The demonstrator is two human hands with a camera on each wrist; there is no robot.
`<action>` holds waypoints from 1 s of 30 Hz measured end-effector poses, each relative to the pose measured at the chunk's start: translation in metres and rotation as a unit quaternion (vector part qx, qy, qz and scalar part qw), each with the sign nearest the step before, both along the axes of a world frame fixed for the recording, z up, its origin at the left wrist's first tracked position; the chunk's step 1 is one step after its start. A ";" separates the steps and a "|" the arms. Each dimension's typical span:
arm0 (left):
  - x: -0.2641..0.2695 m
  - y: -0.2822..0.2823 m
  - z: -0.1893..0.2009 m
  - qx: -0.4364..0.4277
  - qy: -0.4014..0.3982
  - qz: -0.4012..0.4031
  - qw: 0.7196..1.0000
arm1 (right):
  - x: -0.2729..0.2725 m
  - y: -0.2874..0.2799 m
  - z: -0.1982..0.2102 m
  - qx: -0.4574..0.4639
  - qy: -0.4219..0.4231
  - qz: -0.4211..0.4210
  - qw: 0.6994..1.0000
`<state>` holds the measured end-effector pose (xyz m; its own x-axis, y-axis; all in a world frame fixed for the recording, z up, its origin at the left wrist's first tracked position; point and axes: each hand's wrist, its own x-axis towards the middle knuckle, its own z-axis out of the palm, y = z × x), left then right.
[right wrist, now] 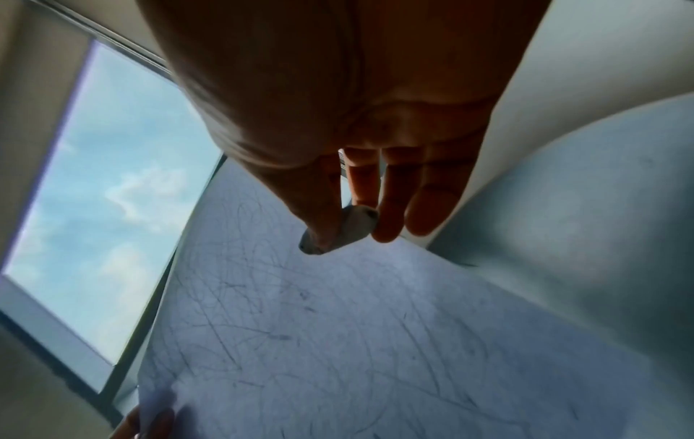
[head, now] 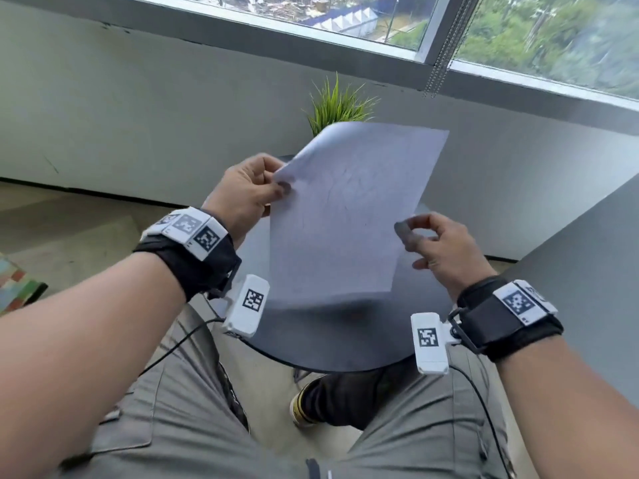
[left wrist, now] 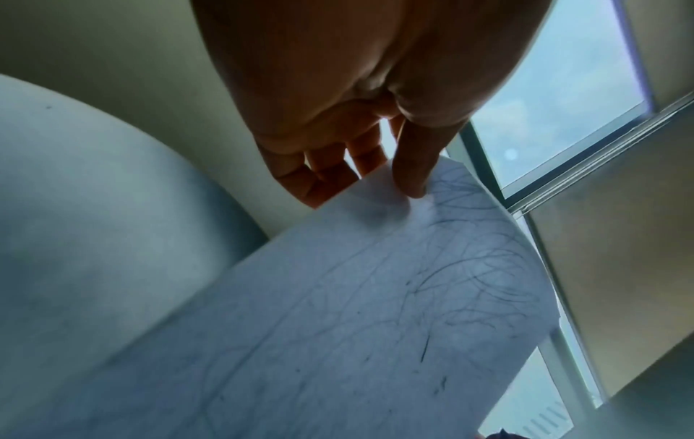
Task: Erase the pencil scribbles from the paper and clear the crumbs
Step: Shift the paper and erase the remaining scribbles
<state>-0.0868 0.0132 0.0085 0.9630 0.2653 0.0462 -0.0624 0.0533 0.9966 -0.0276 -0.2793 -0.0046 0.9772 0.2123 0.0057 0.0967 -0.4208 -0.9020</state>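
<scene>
A white sheet of paper (head: 345, 216) with faint pencil scribbles (head: 345, 183) is lifted off the table and tilted up toward the window. My left hand (head: 250, 191) pinches its upper left corner, thumb on the near face. In the left wrist view the thumb (left wrist: 413, 178) presses the paper (left wrist: 375, 312) where the scribbles (left wrist: 469, 267) run. My right hand (head: 425, 236) is at the sheet's right edge. The right wrist view shows that hand (right wrist: 375, 214) pinching a small white eraser (right wrist: 349, 230) in front of the paper (right wrist: 356, 326). I cannot tell whether it also holds the sheet.
A round dark table (head: 328, 340) sits under the paper, over my knees. A green potted plant (head: 337, 105) stands at its far side below the window (head: 345, 15). A grey wall panel (head: 581, 271) rises close on the right. Blind cords (head: 439, 57) hang from the frame.
</scene>
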 end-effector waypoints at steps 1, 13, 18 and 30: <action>-0.001 0.004 0.006 -0.014 -0.021 0.004 1.000 | 0.000 0.001 0.008 -0.005 -0.028 0.000 1.000; -0.017 0.001 -0.007 -0.068 -0.034 0.032 0.997 | -0.023 0.013 0.009 -0.118 -0.181 0.052 0.975; -0.017 0.001 -0.034 0.004 0.032 0.051 0.998 | -0.016 0.008 -0.001 -0.128 -0.095 0.030 0.987; -0.025 -0.011 -0.085 0.497 0.208 -0.086 0.838 | -0.009 -0.012 -0.057 -0.198 0.076 0.070 0.975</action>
<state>-0.1121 0.0020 -0.0767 0.9707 0.1505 -0.1874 0.2250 -0.8431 0.4884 -0.0369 -0.2911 -0.0612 0.9216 0.3003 -0.2460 0.0564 -0.7305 -0.6806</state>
